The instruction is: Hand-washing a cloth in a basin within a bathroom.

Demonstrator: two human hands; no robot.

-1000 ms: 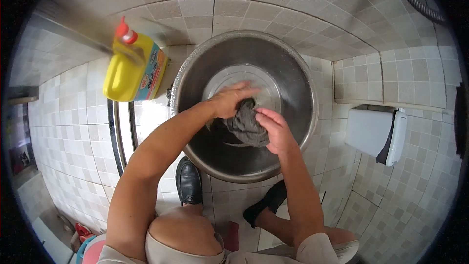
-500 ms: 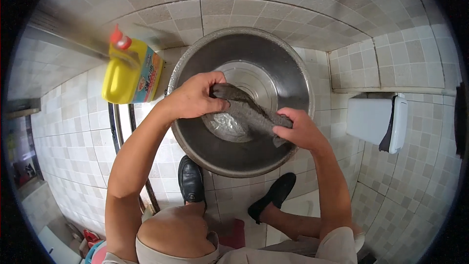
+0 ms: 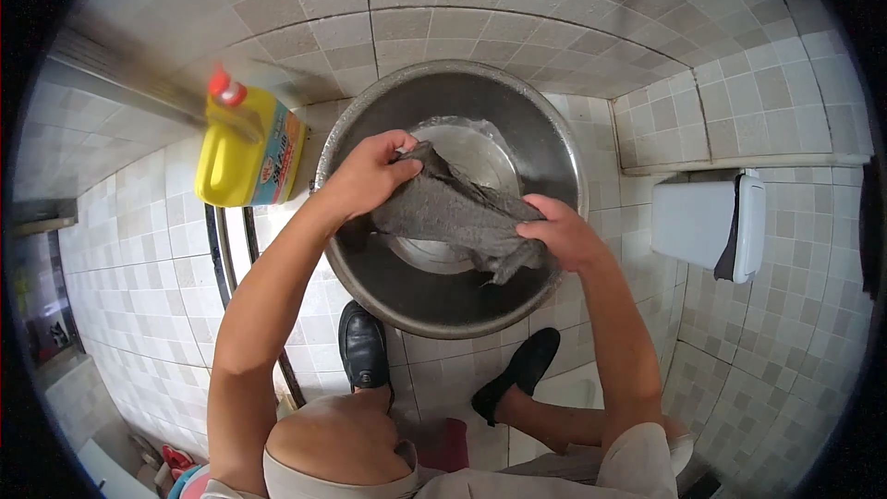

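Observation:
A wet dark grey cloth (image 3: 453, 208) is stretched between my two hands above a large round metal basin (image 3: 370, 310). My left hand (image 3: 374, 171) is closed on the cloth's upper left part, thumb and fingers pinching it. At the other end, my right hand (image 3: 561, 233) grips the cloth near the basin's right side. Loose folds hang down toward the basin beside my right fingers. A little water (image 3: 471, 143) shows at the bottom of the basin, partly hidden behind the cloth.
A yellow jug with a red pump top (image 3: 236, 157) stands left of the basin. On the right wall hangs a white box (image 3: 698, 219) with a dark strip over it. My black shoes (image 3: 363, 346) are at the basin's near edge. Tiled walls close in behind.
The cloth has spread wider between my hands, and more of it hangs down near my right hand. My left hand has shifted slightly to the right.

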